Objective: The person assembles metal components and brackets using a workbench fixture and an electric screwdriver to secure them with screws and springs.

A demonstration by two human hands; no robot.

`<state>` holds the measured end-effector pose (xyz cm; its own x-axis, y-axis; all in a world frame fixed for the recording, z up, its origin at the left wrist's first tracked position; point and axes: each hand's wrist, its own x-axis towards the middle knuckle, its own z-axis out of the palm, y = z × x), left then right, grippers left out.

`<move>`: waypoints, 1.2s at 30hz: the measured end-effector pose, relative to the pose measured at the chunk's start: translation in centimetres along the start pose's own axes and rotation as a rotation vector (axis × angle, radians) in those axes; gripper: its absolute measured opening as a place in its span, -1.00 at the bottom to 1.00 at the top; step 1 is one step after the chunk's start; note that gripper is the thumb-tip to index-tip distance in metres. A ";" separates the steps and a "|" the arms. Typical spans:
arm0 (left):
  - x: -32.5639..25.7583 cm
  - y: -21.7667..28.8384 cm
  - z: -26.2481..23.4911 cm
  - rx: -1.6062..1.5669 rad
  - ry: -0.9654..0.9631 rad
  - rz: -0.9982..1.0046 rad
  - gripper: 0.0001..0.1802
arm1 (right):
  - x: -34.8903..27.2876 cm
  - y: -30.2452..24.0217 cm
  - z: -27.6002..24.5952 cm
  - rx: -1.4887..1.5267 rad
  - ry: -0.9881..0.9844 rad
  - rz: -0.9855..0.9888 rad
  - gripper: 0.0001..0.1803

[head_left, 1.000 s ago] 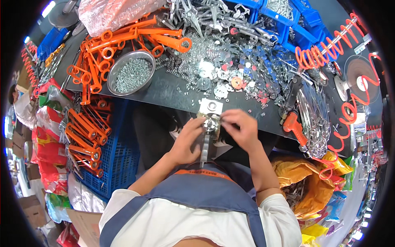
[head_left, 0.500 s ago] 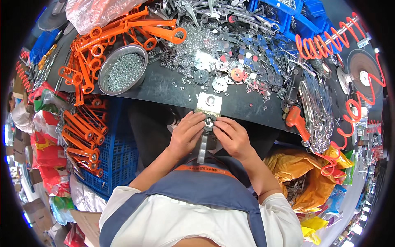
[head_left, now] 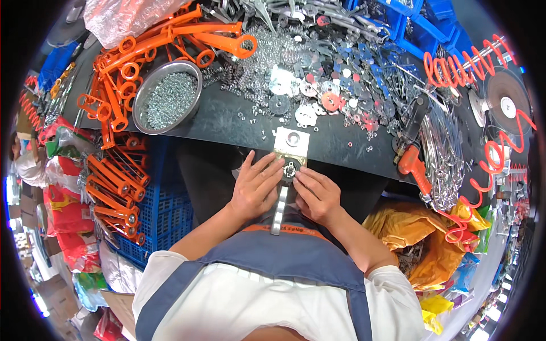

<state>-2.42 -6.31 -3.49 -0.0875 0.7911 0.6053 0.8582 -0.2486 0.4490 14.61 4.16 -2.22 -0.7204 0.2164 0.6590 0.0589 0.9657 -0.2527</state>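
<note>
Between my hands a dark round metal part (head_left: 289,169) with an open centre lies at the table's near edge. A narrow silvery metal bar (head_left: 278,213) runs from it toward my apron; how they join is not clear. My left hand (head_left: 251,190) has its fingers spread, the tips close to the round part's left side. My right hand (head_left: 318,196) is closed, bent fingertips pressed against the part's right side; its thumb is partly hidden. Just beyond sits a pale metal block (head_left: 290,139) with a round socket.
Orange ring-ended handles (head_left: 122,85) and a steel bowl (head_left: 198,102) of small metal parts lie at left. Springs, discs and levers (head_left: 335,85) are heaped behind. An orange-and-black power tool (head_left: 414,165) and coiled red hose (head_left: 492,153) are at right; a blue crate (head_left: 165,210) stands below left.
My left hand's fingers have spread and loosened from the round part, its index finger lifting away. My right hand stays by the part, its fingertips slightly lower. The bar has tilted slightly.
</note>
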 end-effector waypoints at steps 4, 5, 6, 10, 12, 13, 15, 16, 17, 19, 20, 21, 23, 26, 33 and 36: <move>0.9 -0.7 -1.1 -0.079 -0.073 0.081 -0.65 | -0.3 0.5 -0.2 0.000 -0.003 -0.027 -0.62; 1.5 -1.6 -1.2 -0.161 -0.097 0.093 -0.65 | -0.2 0.5 -0.5 0.035 -0.018 -0.004 -0.59; 2.2 -2.5 -1.4 -0.245 -0.126 0.101 -0.64 | 0.0 0.5 -0.8 0.037 -0.003 -0.024 -0.59; 10.7 -6.1 -3.5 0.226 0.321 0.067 -0.66 | 0.3 -0.5 -2.4 0.154 0.235 0.312 -0.60; 15.8 -8.4 -4.3 0.571 0.526 -0.042 -0.69 | 1.8 -1.5 -2.9 0.144 0.276 0.294 -0.59; 17.1 -11.4 -4.1 0.641 0.422 -0.178 -0.71 | 2.3 -2.2 -2.8 0.163 0.273 0.273 -0.59; 18.4 -13.2 -4.0 0.693 0.327 -0.296 -0.72 | 3.1 -2.3 -2.8 0.171 0.235 0.198 -0.59; 19.3 -12.7 -4.5 0.387 0.189 -0.397 -0.70 | 3.0 -2.3 -2.8 0.131 0.254 0.145 -0.62; 20.0 -12.1 -5.0 0.081 0.045 -0.487 -0.67 | 2.5 -2.5 -3.1 0.159 0.262 0.167 -0.63; 19.3 -8.7 -4.9 0.013 0.139 -0.363 -0.63 | 1.4 -2.5 -3.7 0.174 0.290 0.268 -0.68; 18.8 -7.5 -4.5 -0.053 0.231 -0.261 -0.59 | 1.0 -2.0 -3.9 0.219 0.290 0.369 -0.72; 18.0 -8.7 -4.1 0.070 0.264 -0.169 -0.62 | 0.8 -1.4 -3.7 0.229 0.300 0.358 -0.74; 14.6 -11.0 -2.9 0.297 0.173 -0.102 -0.66 | 1.6 -1.3 -3.4 0.346 0.288 0.401 -0.78; 12.5 -14.0 -1.5 0.595 0.040 -0.033 -0.68 | 3.1 -1.2 -3.1 0.362 0.217 0.314 -0.75; 14.6 -9.0 -8.9 -1.025 0.505 -0.625 -0.79 | 3.4 -0.6 -3.1 0.561 0.169 0.475 -0.80; 13.5 -2.3 -11.3 -0.876 0.298 -0.472 -0.78 | 5.6 1.0 -2.8 0.991 0.265 0.793 -0.79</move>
<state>-11.26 -1.39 11.10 -0.5428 0.7730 0.3283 0.0465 -0.3626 0.9308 12.58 6.70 3.15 -0.5602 0.8087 0.1794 -0.2113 0.0699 -0.9749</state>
